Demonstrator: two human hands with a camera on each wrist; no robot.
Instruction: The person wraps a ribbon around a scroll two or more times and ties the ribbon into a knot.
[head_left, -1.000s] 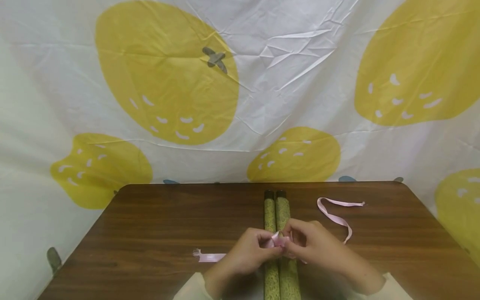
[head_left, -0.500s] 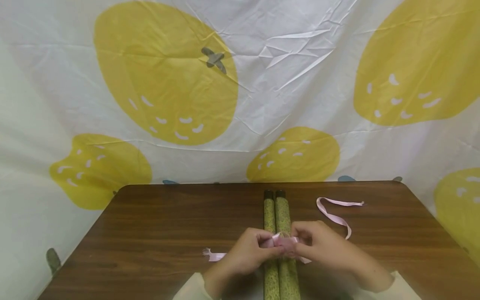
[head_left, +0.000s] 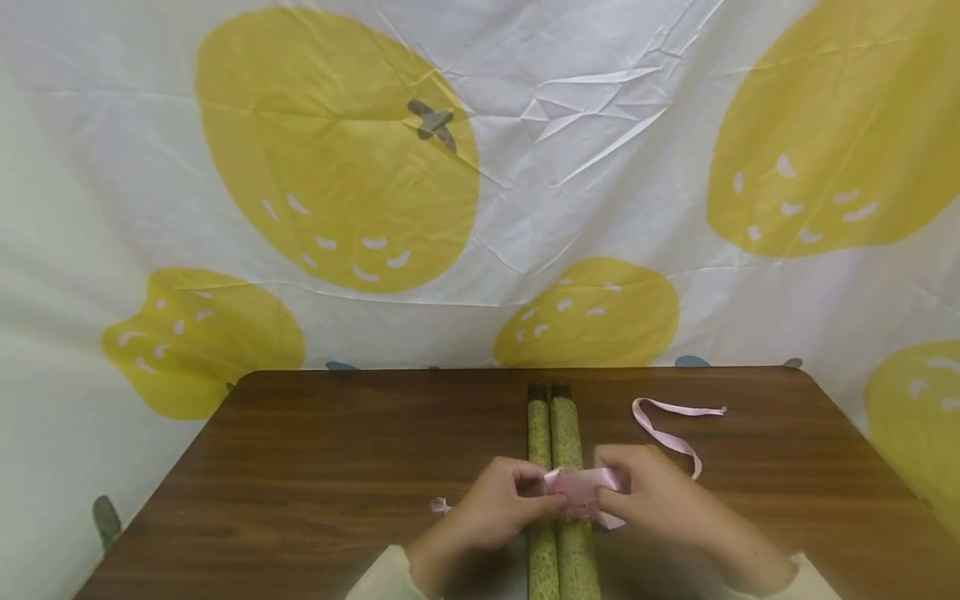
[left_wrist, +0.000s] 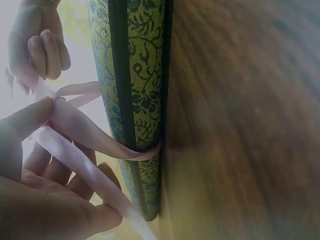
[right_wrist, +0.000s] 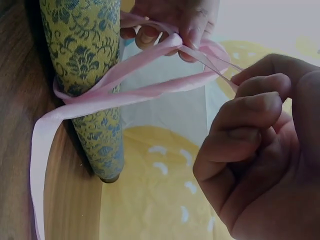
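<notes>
Two rolled scrolls lie side by side, the left scroll (head_left: 538, 429) slightly slimmer than the right scroll (head_left: 567, 433). Both have yellow-green covers and dark ends; dark floral brocade shows in the wrist views. A pink ribbon (head_left: 581, 487) passes around a scroll (right_wrist: 82, 55) and crosses itself above it. My left hand (head_left: 498, 504) pinches the ribbon between thumb and fingers at the crossing over the scrolls. To the right, my right hand (head_left: 648, 492) pinches a stretch of the same ribbon (right_wrist: 202, 57), drawn taut between the hands. One ribbon tail (right_wrist: 42, 165) hangs beside the scroll.
Another curved length of pink ribbon (head_left: 675, 437) shows at the right on the brown wooden table (head_left: 337, 450). Behind the table's far edge hangs a white cloth (head_left: 525, 208) printed with yellow lemons. A frayed ribbon end (head_left: 440, 505) sticks out left of the left wrist.
My right hand has moved right, pulling a longer stretch of ribbon out from my left hand. The frayed end at the left has drawn in toward the left wrist. The left hand stays put.
</notes>
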